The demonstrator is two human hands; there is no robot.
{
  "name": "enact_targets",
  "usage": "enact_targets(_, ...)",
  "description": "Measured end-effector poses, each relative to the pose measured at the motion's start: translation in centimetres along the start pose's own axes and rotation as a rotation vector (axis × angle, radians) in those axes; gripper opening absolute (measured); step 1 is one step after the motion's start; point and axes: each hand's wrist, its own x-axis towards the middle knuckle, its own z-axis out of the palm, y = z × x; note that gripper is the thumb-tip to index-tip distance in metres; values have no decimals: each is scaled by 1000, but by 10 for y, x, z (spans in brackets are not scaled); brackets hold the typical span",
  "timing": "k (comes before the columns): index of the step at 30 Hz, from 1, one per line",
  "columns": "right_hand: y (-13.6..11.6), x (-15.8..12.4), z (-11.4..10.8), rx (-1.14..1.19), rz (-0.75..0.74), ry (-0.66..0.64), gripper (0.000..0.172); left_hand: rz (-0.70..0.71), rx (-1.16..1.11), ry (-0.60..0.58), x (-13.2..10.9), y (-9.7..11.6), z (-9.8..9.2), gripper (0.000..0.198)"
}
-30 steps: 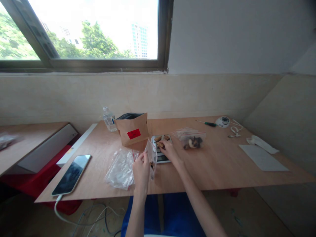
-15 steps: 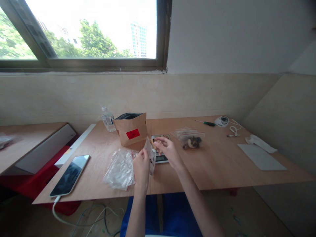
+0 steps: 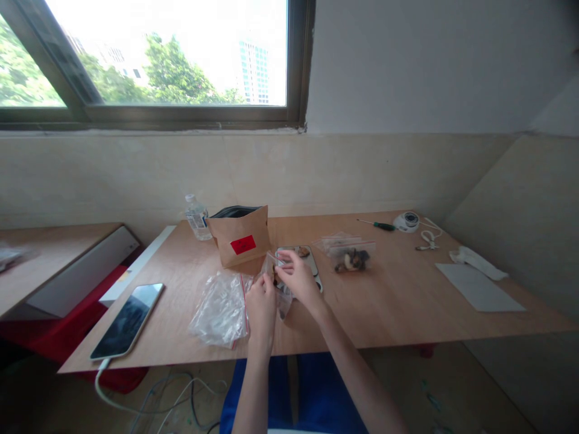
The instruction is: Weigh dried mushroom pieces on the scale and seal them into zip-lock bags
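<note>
My left hand (image 3: 261,299) is closed on the edge of a small clear zip bag (image 3: 284,303), held upright with a few dark pieces inside. At the bag's mouth, my right hand (image 3: 296,277) has its fingers drawn together around what look like dried mushroom pieces (image 3: 274,274), mostly hidden by the fingers and plastic. Behind that hand lies a small kitchen scale (image 3: 316,272), partly covered, with brown dried slices (image 3: 303,252) on its top. An open brown paper pouch (image 3: 239,241) with a red label stands just beyond my left hand.
Flat clear zip bags (image 3: 219,310) lie left of my hands. Filled bags of dried mushrooms (image 3: 354,259) rest to the right. A phone (image 3: 129,319), water bottle (image 3: 197,218), screwdriver (image 3: 382,226), dome camera (image 3: 407,222) and white sheet (image 3: 479,289) are around the table.
My right hand has moved left and slightly down, carrying the dried mushroom pieces into the mouth of the zip bag. More of the scale and its slices shows.
</note>
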Motion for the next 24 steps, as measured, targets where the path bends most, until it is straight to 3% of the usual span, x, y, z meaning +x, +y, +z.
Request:
enact_targets(5, 0, 1, -3, -23, -224, 79, 22, 0, -7, 4, 0, -3, -2, 43)
enact_targets(9, 23, 19, -13, -219, -322, 181, 28, -45, -64, 1, -1, -6, -4, 43)
enact_targets(14, 63, 48, -14, -682, -374, -60, 38, -61, -126, 9, -2, -8, -5, 41)
enact_targets(16, 70, 56, -11, -780, -372, -119, 34, -56, -131, 6, -2, -8, -5, 41)
enact_targets(20, 72, 60, -9, -790, -370, -116, 19, -51, -137, 5, -2, -7, -6, 42)
enact_targets(24, 65, 56, -12, -744, -354, -59, 15, -52, -139, 4, -3, -7, -7, 42)
